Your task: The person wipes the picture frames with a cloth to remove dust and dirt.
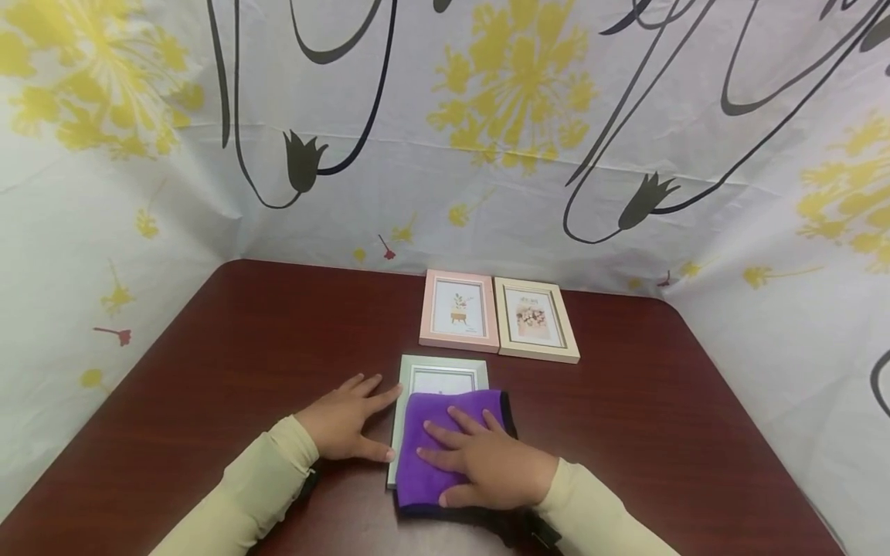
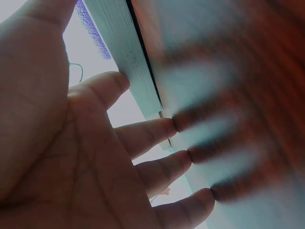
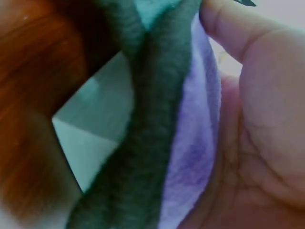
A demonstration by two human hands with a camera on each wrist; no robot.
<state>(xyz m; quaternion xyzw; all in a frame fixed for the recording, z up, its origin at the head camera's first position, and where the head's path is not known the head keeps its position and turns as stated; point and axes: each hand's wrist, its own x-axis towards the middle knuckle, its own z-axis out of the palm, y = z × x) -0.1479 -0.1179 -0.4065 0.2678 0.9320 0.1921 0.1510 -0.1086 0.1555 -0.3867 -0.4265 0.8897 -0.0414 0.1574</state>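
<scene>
A pale green picture frame lies flat on the table, its lower right part hidden by a purple cloth with a dark edge. My right hand rests on the cloth with fingers spread, pressing it over the frame. In the right wrist view the cloth stands in folds beside the palm, and a corner of the frame shows past it. My left hand lies at the frame's left side, fingers spread. In the left wrist view its fingertips touch the tabletop, with the index finger against the frame's side.
Behind, a pink picture frame and a cream picture frame lie side by side. The dark red-brown table is enclosed at the back and sides by a white sheet with yellow and grey flower prints.
</scene>
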